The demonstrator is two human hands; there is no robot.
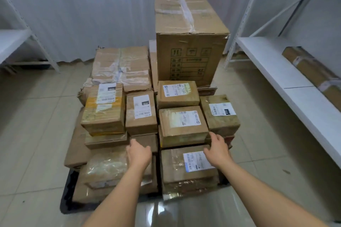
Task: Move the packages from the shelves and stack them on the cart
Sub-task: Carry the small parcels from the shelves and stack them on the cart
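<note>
Both bare forearms reach forward from the lower edge of the view, converging slightly toward the stacked cart (68, 206). The left hand (138, 154) hovers palm down over the near left part of the stack, fingers loosely extended and a little spread, thumb pointing inward; whether it touches the cardboard beneath cannot be told. The right hand (217, 149) is farther forward and to the right of the left one, palm down and turned slightly inward, fingers relaxed with their tips at the near edge of a box in the stack's middle row. Neither hand grips anything.
</note>
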